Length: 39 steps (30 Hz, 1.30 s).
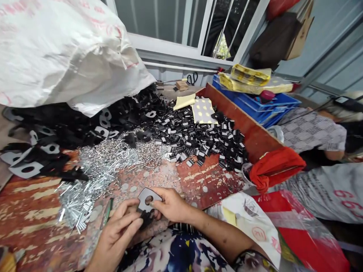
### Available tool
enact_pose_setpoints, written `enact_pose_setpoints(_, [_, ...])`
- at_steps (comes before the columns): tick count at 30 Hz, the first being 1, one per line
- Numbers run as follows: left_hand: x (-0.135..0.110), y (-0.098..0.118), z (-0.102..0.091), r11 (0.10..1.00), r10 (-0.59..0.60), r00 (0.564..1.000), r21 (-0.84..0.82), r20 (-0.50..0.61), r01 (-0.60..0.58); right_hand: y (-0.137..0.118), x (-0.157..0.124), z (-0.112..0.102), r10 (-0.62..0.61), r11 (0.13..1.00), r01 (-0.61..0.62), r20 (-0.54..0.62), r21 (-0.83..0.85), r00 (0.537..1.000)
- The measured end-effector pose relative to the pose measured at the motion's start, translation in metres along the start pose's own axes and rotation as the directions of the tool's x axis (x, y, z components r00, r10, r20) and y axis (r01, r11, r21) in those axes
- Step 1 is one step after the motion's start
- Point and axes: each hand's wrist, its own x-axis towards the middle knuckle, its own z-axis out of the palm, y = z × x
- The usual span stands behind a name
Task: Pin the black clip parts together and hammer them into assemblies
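Observation:
My right hand (170, 206) pinches a flat grey plastic piece with a round hole (146, 198) near the table's front edge. My left hand (119, 228) is curled against it from below, its fingers on a small black part (146, 218) under the grey piece. Just beyond the hands lies a heap of small shiny metal pins (107, 166). Behind that sit a pile of small black clips (198, 141) and a pile of black and grey holed pieces (56, 139).
The worn red table (210, 181) has a raised wooden rim on the right. A big white sack (62, 53) lies at the back left. Blue crates (261, 104), a red cloth (275, 166) and plastic bags (297, 230) crowd the right. Another person sits at the far right.

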Motion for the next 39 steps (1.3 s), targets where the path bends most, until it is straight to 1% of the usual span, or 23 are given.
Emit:
enact_pose_setpoints(2, [0.001,0.004,0.003,0.992,-0.103,0.994,-0.079,-0.021,0.101,-0.004,-0.008,-0.033,-0.104,0.954,0.078,-0.073,-0.291,0.992])
enact_pose_setpoints(3, [0.001,0.006,0.003,0.969,-0.203,0.978,-0.155,-0.048,0.193,-0.005,-0.011,-0.055,-0.186,0.881,0.096,-0.153,-0.463,0.970])
enact_pose_setpoints(4, [0.001,0.009,0.004,0.920,-0.320,0.945,-0.261,-0.067,0.293,-0.005,-0.014,-0.080,-0.288,0.771,0.051,-0.277,-0.635,0.916])
enact_pose_setpoints(5, [0.001,0.011,0.004,0.841,-0.435,0.898,-0.387,-0.068,0.378,-0.004,-0.016,-0.106,-0.368,0.629,-0.093,-0.401,-0.772,0.839])
enact_pose_setpoints(6, [0.001,0.013,0.004,0.744,-0.526,0.849,-0.511,-0.053,0.430,-0.001,-0.017,-0.131,-0.394,0.586,-0.180,-0.472,-0.790,0.788])
enact_pose_setpoints(7, [0.001,0.016,0.005,0.650,-0.589,0.808,-0.609,-0.026,0.454,0.004,-0.017,-0.154,-0.400,0.568,-0.227,-0.506,-0.791,0.764])
enact_pose_setpoints(9, [0.000,0.020,0.005,0.536,-0.641,0.767,-0.704,0.019,0.465,0.018,-0.013,-0.190,-0.400,0.539,-0.278,-0.532,-0.795,0.746])
enact_pose_setpoints(11, [-0.001,0.024,0.004,0.524,-0.642,0.766,-0.711,0.032,0.469,0.033,-0.006,-0.210,-0.409,0.517,-0.286,-0.526,-0.807,0.746])
enact_pose_setpoints(14, [-0.002,0.026,-0.003,0.559,-0.631,0.774,-0.661,0.051,0.500,0.041,-0.002,-0.217,-0.455,0.492,-0.274,-0.513,-0.826,0.728])
enact_pose_setpoints(16, [-0.004,0.025,-0.011,0.607,-0.634,0.773,-0.619,0.000,0.498,0.036,-0.004,-0.214,-0.506,0.483,-0.275,-0.521,-0.832,0.687])
enact_pose_setpoints(18, [-0.005,0.024,-0.019,0.669,-0.620,0.782,-0.568,-0.071,0.479,0.023,-0.007,-0.202,-0.600,0.492,-0.241,-0.526,-0.837,0.602])
enact_pose_setpoints(19, [-0.005,0.024,-0.021,0.700,-0.602,0.793,-0.537,-0.091,0.470,0.016,-0.008,-0.191,-0.642,0.520,-0.190,-0.528,-0.833,0.556])
enact_pose_setpoints(20, [-0.004,0.024,-0.023,0.729,-0.579,0.809,-0.507,-0.097,0.461,0.007,-0.007,-0.175,-0.667,0.561,-0.109,-0.526,-0.821,0.528])
enact_pose_setpoints(21, [-0.002,0.025,-0.022,0.752,-0.554,0.827,-0.481,-0.093,0.450,-0.001,-0.005,-0.156,-0.674,0.610,-0.002,-0.519,-0.793,0.525])
enact_pose_setpoints(22, [0.000,0.027,-0.020,0.769,-0.530,0.844,-0.465,-0.080,0.439,-0.010,-0.002,-0.134,-0.650,0.672,0.114,-0.508,-0.732,0.566])
enact_pose_setpoints(23, [0.003,0.029,-0.017,0.777,-0.508,0.859,-0.462,-0.059,0.428,-0.019,0.003,-0.110,-0.623,0.711,0.223,-0.451,-0.667,0.640])
enact_pose_setpoints(25, [0.009,0.034,-0.008,0.765,-0.472,0.881,-0.499,-0.004,0.407,-0.034,0.013,-0.063,-0.615,0.730,0.361,-0.327,-0.580,0.718])
enact_pose_setpoints(26, [0.012,0.037,-0.003,0.748,-0.456,0.890,-0.531,0.024,0.398,-0.040,0.018,-0.043,-0.620,0.726,0.405,-0.275,-0.555,0.735])
enact_pose_setpoints(28, [0.017,0.041,0.006,0.712,-0.420,0.906,-0.601,0.051,0.364,-0.048,0.024,-0.012,-0.645,0.698,0.459,-0.204,-0.549,0.736])
enact_pose_setpoints(30, [0.018,0.043,0.010,0.685,-0.391,0.919,-0.654,0.044,0.323,-0.052,0.027,0.004,-0.669,0.663,0.476,-0.172,-0.578,0.723])
enact_pose_setpoints(34, [0.016,0.043,0.008,0.659,-0.359,0.933,-0.699,0.032,0.278,-0.051,0.027,0.016,-0.690,0.635,0.470,-0.176,-0.613,0.703])
enact_pose_setpoints(37, [0.012,0.043,0.004,0.652,-0.353,0.936,-0.712,0.020,0.261,-0.048,0.028,0.022,-0.684,0.653,0.479,-0.185,-0.587,0.706])
enact_pose_setpoints(39, [0.009,0.042,0.002,0.659,-0.353,0.936,-0.708,0.007,0.253,-0.045,0.031,0.026,-0.645,0.709,0.469,-0.215,-0.528,0.733])
